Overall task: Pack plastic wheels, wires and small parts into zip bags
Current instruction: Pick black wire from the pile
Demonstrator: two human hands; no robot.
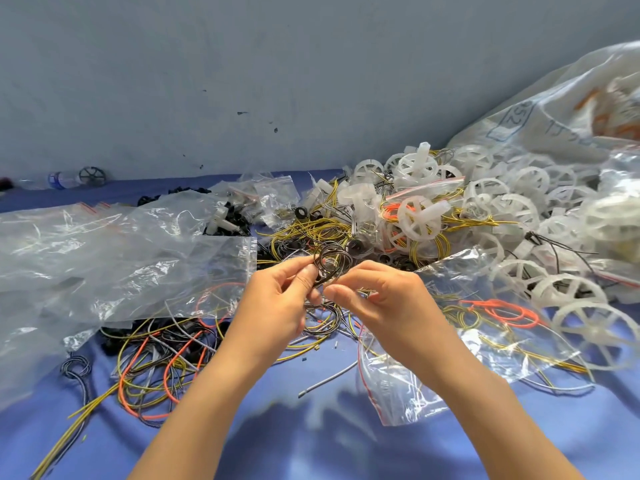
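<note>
We pinch a small coil of dark wire (331,260) between left hand (277,306) and right hand (384,303) above a blue cloth (311,445). Clear zip bags (138,251) lie left and white plastic wheels (519,209) are heaped right.

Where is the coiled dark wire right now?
Head view, centre: the coiled dark wire is held up between the left hand and right hand, near the yellow wires.

A: Legible print?
B: One entry: boxed blue digits "52", turned sideways, on the large clear sack (554,109), well up and right of the grip on the wire coil (331,261).
A: Other marks?
B: Blue strokes beside it, and the label on the water bottle (64,179) far left: unreadable.
</note>
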